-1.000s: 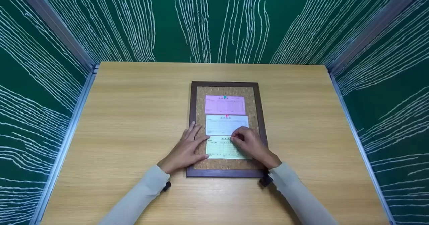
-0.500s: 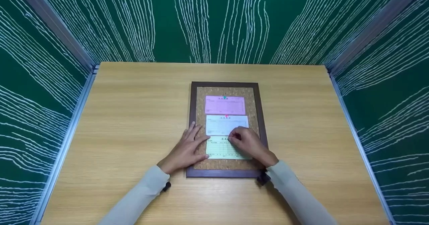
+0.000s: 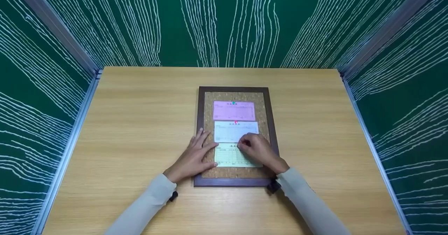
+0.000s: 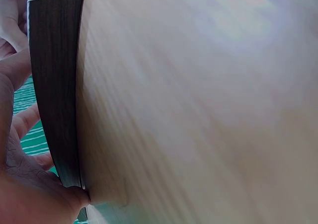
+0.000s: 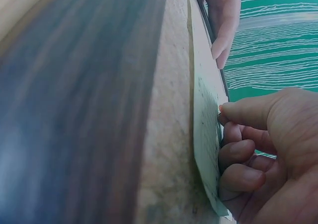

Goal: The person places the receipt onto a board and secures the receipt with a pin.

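A cork board with a dark frame (image 3: 201,112) lies on the table, bearing a pink slip (image 3: 233,111), a white slip (image 3: 227,133) and a green slip (image 3: 227,158) in a column. My left hand (image 3: 189,158) rests spread over the board's left side, with fingertips at the left edge of the green slip. My right hand (image 3: 259,150) is at that slip's top edge, thumb and forefinger together. In the right wrist view they pinch a push pin (image 5: 220,108), of which only a small orange bit shows. The green slip's near edge stands slightly off the cork.
A green push pin (image 3: 233,102) is in the pink slip's top edge and a red push pin (image 3: 236,122) in the white slip's. The wooden table (image 3: 140,109) extends around the board. Green panels with white lines (image 3: 175,25) enclose the back and sides.
My right hand has shifted slightly left along the green slip's top edge, still pinching. My left hand and the slips keep their places; the whole head view has shifted a little.
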Action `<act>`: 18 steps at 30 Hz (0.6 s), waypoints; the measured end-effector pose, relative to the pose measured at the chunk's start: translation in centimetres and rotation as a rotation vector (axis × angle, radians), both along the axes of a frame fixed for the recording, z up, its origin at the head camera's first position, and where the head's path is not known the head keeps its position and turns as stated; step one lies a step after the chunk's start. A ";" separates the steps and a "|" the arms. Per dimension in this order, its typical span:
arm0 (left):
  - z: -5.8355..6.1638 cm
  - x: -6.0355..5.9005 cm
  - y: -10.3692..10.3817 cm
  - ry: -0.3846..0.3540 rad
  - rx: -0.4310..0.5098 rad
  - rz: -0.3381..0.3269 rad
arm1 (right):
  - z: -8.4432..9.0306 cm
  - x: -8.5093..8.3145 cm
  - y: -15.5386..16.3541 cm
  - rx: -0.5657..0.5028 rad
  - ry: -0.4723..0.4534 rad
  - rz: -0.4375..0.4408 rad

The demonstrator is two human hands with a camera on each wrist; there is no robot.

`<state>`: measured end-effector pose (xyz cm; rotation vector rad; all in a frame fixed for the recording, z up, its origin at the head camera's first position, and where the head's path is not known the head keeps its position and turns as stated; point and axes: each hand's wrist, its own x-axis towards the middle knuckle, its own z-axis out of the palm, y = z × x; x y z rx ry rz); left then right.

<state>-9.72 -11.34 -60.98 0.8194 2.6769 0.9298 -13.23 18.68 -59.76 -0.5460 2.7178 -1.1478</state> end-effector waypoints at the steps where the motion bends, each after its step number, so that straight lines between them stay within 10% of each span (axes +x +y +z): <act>1: 0.0 0.0 0.0 0.000 0.003 0.000 | 0.0 0.0 0.0 -0.003 -0.007 0.000; 18: -0.2 0.1 0.0 0.007 0.003 0.000 | 0.5 -1.2 0.1 -0.093 -0.201 -0.079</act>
